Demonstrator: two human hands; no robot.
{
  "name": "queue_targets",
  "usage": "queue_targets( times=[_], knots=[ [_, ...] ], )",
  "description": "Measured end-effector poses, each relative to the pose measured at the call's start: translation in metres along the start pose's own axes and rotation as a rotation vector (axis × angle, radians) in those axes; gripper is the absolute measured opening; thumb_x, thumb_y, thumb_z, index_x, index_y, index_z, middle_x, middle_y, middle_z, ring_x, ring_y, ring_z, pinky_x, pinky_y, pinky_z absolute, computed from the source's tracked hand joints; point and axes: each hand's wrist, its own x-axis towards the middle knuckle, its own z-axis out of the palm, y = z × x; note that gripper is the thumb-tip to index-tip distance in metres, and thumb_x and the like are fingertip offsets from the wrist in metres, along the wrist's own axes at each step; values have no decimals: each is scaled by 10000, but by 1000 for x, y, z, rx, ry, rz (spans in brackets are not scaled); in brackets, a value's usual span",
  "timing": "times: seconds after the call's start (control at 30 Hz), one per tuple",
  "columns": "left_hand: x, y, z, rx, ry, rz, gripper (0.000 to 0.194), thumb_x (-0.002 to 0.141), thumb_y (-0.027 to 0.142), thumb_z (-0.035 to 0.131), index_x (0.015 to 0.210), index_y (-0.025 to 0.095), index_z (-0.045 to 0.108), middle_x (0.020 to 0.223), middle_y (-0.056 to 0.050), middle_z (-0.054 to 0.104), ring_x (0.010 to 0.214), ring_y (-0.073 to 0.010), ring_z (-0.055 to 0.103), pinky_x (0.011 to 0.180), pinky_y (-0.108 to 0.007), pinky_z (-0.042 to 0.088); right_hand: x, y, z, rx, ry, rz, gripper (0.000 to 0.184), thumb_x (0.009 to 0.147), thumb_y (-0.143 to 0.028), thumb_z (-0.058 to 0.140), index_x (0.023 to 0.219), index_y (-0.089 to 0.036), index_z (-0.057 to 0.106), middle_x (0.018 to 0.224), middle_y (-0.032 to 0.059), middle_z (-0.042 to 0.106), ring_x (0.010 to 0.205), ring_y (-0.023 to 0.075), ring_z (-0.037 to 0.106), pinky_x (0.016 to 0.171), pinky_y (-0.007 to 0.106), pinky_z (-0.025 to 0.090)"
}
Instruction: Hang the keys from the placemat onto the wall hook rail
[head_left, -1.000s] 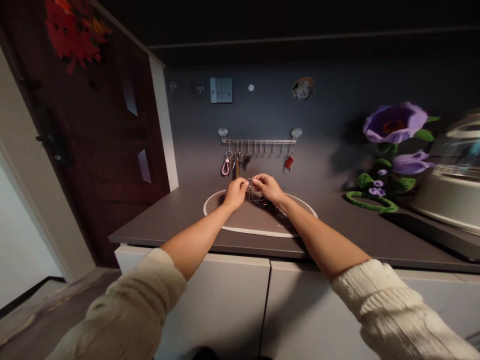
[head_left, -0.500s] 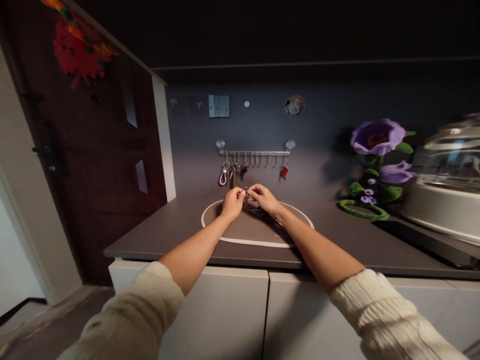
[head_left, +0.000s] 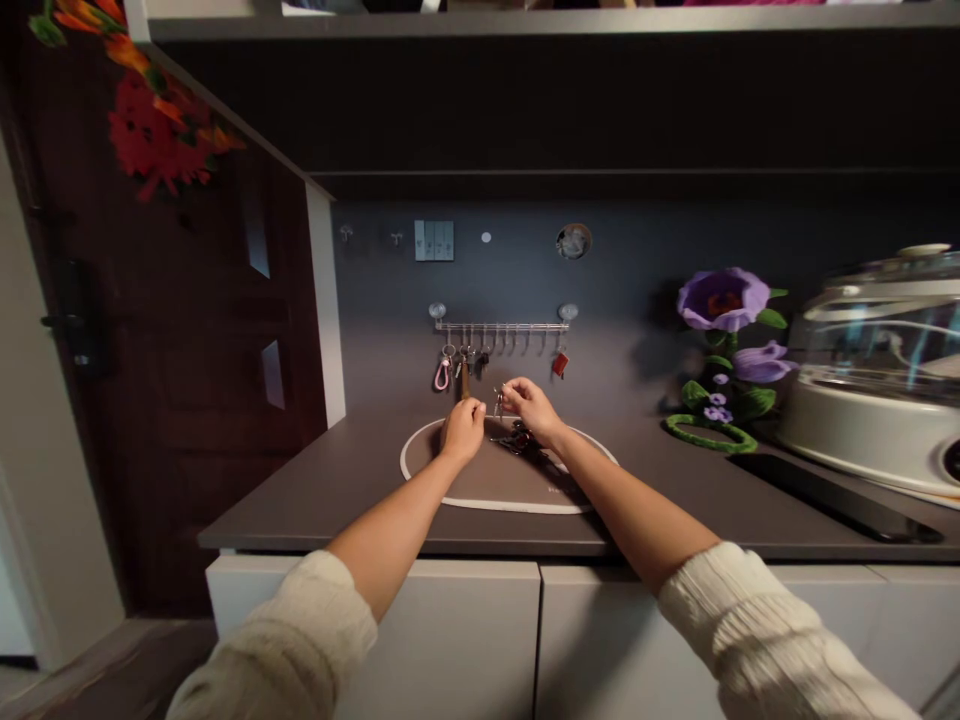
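My right hand [head_left: 531, 408] pinches a small bunch of keys [head_left: 499, 404], which dangles from the fingertips above the mat [head_left: 480, 492]. To its left, my left hand [head_left: 463, 430] is closed with thumb and fingers together; whether anything is between them I cannot make out. More dark keys [head_left: 516, 438] lie on the mat below my right hand and partly behind it. Behind both hands, a metal hook rack [head_left: 502, 327] carries a pink carabiner [head_left: 442, 374], a brown strap [head_left: 465, 378], some keys and a red tag [head_left: 561, 364].
Purple flowers [head_left: 724, 300] with a green ring base stand on the right of the counter [head_left: 300, 490]. Beyond them is a cream appliance with a clear lid [head_left: 862, 400], with a black flat object [head_left: 832, 497] in front. A shelf [head_left: 600, 110] overhangs; a dark door [head_left: 187, 400] is at left.
My hands have moved apart; the left has dropped slightly, and the keys hang from the right hand alone. The view has tilted upward, showing more of the shelf.
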Motion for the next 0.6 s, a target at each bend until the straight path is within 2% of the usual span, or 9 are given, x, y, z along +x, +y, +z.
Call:
queue_targets(
  times=[0.2, 0.37, 0.43, 0.6],
  knots=[
    [-1, -2, 2, 63, -36, -37, 198, 831, 210, 382, 777, 174, 569, 867, -69, 616, 840, -158, 543, 764, -271, 388, 27, -16, -1, 87, 157, 84, 199, 707, -348, 543, 739, -192, 425, 646, -35, 483, 599, 97, 528, 585, 245, 449],
    [-3, -1, 3, 89, -46, -22, 204, 833, 211, 376, 779, 177, 570, 859, -72, 616, 818, -163, 544, 744, -270, 387, 60, -29, 3, 94, 236, 72, 61, 741, -233, 470, 742, -187, 431, 640, -30, 482, 569, 98, 543, 563, 235, 445],
    [-3, 0, 3, 91, -53, -21, 205, 833, 209, 377, 779, 178, 572, 852, -70, 617, 814, -162, 545, 738, -269, 387, 73, -29, 6, 24, 280, 73, 55, 747, -234, 456, 752, -179, 457, 652, -20, 508, 565, 94, 539, 578, 234, 449],
    [-3, -1, 3, 94, -58, -25, 206, 833, 215, 385, 782, 181, 581, 858, -69, 620, 817, -161, 548, 736, -266, 387, 101, -20, 13, -228, 405, 71, 206, 747, -315, 470, 837, -151, 556, 685, 22, 594, 588, 105, 551, 605, 229, 447]
  ],
)
